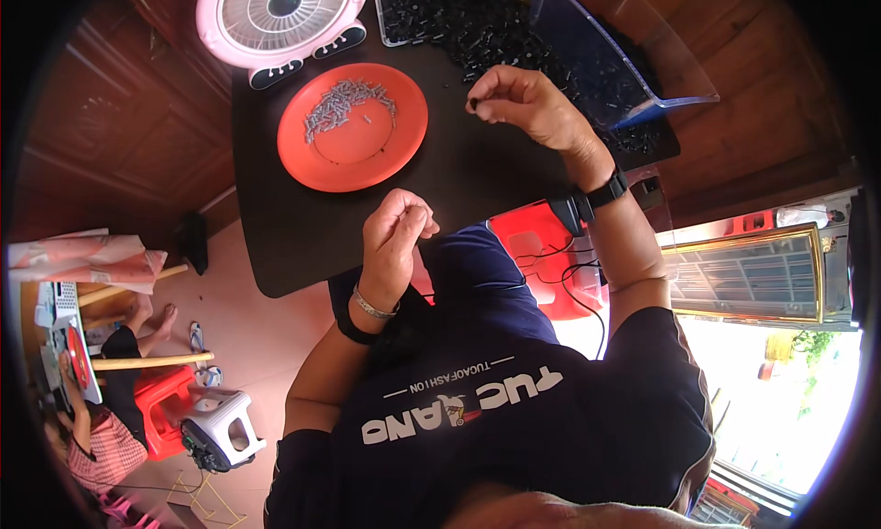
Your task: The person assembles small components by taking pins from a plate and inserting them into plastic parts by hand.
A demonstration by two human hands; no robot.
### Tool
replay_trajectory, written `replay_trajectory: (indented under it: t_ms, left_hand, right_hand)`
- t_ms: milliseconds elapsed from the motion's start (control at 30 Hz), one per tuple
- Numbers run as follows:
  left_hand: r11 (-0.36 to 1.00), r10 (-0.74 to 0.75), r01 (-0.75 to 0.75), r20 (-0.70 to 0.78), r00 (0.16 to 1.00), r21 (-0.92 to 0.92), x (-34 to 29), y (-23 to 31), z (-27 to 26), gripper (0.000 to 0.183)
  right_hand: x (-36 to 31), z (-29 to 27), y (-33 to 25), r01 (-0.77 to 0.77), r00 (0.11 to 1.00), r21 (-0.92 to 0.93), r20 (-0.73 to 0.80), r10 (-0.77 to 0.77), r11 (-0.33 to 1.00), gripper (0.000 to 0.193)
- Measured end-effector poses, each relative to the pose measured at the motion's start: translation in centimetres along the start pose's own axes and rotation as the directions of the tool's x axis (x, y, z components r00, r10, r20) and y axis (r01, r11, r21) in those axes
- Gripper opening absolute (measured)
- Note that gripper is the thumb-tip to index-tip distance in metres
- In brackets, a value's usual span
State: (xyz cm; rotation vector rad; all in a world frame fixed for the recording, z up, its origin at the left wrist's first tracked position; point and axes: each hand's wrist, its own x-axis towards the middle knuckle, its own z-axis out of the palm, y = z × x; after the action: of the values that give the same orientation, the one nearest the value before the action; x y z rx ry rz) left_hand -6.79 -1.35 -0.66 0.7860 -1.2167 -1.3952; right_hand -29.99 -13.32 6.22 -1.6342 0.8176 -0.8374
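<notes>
My right hand [534,107] is raised over the dark table. Between its thumb and fingertip it pinches a small black piece [473,104], too small to make out in detail. My left hand [396,233] is at the table's near edge with the fingers curled together; whatever it may hold is hidden. Just beyond it sits an orange-red plate [341,173]. Small silvery screw-like pins [341,102] lie heaped toward the far side of this plate. Past my right hand spreads a large pile of small black parts [477,24].
A pink fan [284,4] stands at the far left of the dark table [284,245]. A clear bluish plastic bin [596,43] lies tipped among the black parts at the far right. A red stool [546,290] and cables are beside my legs. Another person [105,451] sits at lower left.
</notes>
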Motion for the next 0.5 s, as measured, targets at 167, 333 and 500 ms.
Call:
replay_trajectory:
  t_ms: [167,333,500]
  left_hand:
    - [1.000,0.002,-0.002,-0.019,1.000,-0.010,0.1,0.0,0.1,0.018]
    - [1.000,-0.014,0.014,-0.017,1.000,-0.027,0.0,-0.1,-0.2,0.019]
    - [0.993,-0.042,0.033,-0.080,0.996,-0.117,-0.3,0.7,-0.5,0.024]
  right_hand:
    - [-0.4,3.3,-0.8,-0.016,0.996,0.189,0.088,-0.001,0.982,0.015]
    - [-0.7,5.7,-1.7,-0.028,0.991,0.198,0.133,0.001,0.980,0.019]
    - [-1.5,9.1,-1.5,-0.038,0.991,0.256,0.135,0.004,0.966,0.012]
